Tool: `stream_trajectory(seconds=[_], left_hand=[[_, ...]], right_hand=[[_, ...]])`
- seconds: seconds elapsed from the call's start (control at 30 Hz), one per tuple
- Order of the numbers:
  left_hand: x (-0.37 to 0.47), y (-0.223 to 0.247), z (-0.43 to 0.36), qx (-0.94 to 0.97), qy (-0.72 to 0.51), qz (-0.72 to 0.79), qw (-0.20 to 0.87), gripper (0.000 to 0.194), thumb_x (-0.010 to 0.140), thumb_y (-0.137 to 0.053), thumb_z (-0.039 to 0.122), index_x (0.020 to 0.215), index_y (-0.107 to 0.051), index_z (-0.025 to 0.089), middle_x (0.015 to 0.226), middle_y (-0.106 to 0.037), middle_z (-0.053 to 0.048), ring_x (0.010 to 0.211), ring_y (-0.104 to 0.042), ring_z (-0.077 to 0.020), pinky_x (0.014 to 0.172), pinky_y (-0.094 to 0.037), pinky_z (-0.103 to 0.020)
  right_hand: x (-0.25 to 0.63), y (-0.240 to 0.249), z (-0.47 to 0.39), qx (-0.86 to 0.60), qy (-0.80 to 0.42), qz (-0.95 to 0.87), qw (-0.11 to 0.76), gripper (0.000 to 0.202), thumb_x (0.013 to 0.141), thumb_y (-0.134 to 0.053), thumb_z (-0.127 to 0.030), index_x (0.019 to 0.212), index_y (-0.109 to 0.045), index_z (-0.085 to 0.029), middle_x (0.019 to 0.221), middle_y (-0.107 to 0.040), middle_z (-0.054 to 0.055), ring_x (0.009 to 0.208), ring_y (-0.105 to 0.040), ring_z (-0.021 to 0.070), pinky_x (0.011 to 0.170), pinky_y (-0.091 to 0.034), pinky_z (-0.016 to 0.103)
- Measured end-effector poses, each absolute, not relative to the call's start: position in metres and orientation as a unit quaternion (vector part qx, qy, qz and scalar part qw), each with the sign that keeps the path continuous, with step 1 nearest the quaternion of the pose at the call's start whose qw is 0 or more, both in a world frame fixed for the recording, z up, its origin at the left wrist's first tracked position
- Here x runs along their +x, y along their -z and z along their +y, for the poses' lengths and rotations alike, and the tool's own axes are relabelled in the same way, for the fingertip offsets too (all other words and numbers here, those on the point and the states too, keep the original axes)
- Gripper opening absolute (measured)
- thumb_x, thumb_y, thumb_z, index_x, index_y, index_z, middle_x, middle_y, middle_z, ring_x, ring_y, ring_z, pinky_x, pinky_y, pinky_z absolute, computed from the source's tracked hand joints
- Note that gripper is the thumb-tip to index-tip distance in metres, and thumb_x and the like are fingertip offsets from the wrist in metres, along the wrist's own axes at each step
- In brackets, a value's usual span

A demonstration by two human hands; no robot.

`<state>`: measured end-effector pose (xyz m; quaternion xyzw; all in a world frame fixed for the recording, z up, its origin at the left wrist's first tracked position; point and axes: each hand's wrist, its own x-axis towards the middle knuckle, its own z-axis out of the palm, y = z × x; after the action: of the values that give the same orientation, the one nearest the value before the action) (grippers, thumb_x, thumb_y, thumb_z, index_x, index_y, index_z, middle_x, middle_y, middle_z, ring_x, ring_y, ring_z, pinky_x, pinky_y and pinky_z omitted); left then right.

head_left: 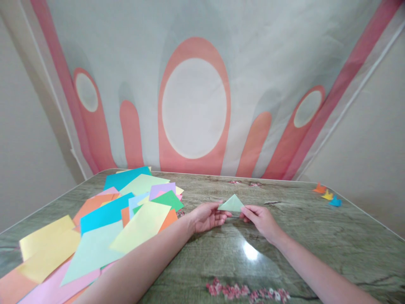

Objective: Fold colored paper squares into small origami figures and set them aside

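Paper triangle [233, 203] sits between left fingers [224, 216] and right fingers [248, 212]

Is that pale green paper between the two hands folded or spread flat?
Folded: the pale green paper shows as a small triangle, its peak pointing away from the person.

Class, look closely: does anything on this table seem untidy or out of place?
Yes: the loose coloured sheets on the left overlap at all angles, looking scattered. The pale green triangle between the hands looks neat, and no spill shows.
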<state>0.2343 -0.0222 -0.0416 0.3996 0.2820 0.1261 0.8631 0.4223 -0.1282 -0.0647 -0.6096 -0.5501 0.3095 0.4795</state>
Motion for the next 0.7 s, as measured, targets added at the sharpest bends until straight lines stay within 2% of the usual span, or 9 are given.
stream_trajectory(seconds=[0.13, 0.27, 0.4, 0.53, 0.7], left_hand=[[0.237, 0.042, -0.023, 0.341, -0.141, 0.279, 0.887, 0.023, 0.088, -0.05, 0.028, 0.082, -0.058, 0.007, 0.073, -0.066, -0.007, 0.05, -0.055, -0.0043, 0.053, -0.048, -0.014], [0.237, 0.046, -0.024, 0.407, -0.174, 0.264, 0.857, 0.027, 0.083, -0.057, 0.033, 0.077, -0.06, 0.007, 0.073, -0.065, -0.006, 0.047, -0.051, -0.0027, 0.05, -0.044, -0.014], [0.236, 0.05, -0.026, 0.53, -0.197, 0.241, 0.789, 0.042, 0.076, -0.059, 0.047, 0.072, -0.063, 0.006, 0.066, -0.063, -0.005, 0.043, -0.047, -0.0025, 0.045, -0.038, -0.014], [0.239, 0.051, -0.028, 0.627, -0.214, 0.269, 0.699, 0.051, 0.076, -0.052, 0.057, 0.069, -0.063, 0.008, 0.055, -0.061, -0.003, 0.039, -0.046, -0.0047, 0.043, -0.038, -0.017], [0.239, 0.054, -0.029, 0.722, -0.235, 0.327, 0.563, 0.051, 0.081, -0.041, 0.057, 0.069, -0.059, 0.011, 0.056, -0.061, -0.002, 0.04, -0.052, -0.0076, 0.041, -0.035, -0.017]], right_hand=[[0.422, 0.064, -0.128, -0.61, -0.311, -0.548, 0.481, 0.04, 0.08, -0.05, -0.051, 0.072, -0.066, -0.015, 0.068, -0.065, 0.003, 0.06, -0.054, 0.015, 0.06, -0.041, 0.025], [0.422, 0.065, -0.128, -0.61, -0.313, -0.542, 0.486, 0.043, 0.079, -0.05, -0.054, 0.07, -0.065, -0.015, 0.067, -0.064, 0.004, 0.06, -0.054, 0.0155, 0.06, -0.042, 0.026], [0.423, 0.066, -0.128, -0.608, -0.32, -0.535, 0.492, 0.042, 0.078, -0.051, -0.053, 0.07, -0.065, -0.015, 0.067, -0.064, 0.005, 0.059, -0.054, 0.015, 0.059, -0.042, 0.026], [0.423, 0.065, -0.129, -0.604, -0.328, -0.531, 0.497, 0.04, 0.077, -0.053, -0.052, 0.069, -0.065, -0.015, 0.065, -0.063, 0.004, 0.058, -0.053, 0.0141, 0.058, -0.042, 0.025], [0.422, 0.063, -0.13, -0.596, -0.337, -0.532, 0.498, 0.04, 0.077, -0.054, -0.051, 0.065, -0.065, -0.015, 0.064, -0.063, 0.005, 0.057, -0.053, 0.0139, 0.058, -0.042, 0.025]])
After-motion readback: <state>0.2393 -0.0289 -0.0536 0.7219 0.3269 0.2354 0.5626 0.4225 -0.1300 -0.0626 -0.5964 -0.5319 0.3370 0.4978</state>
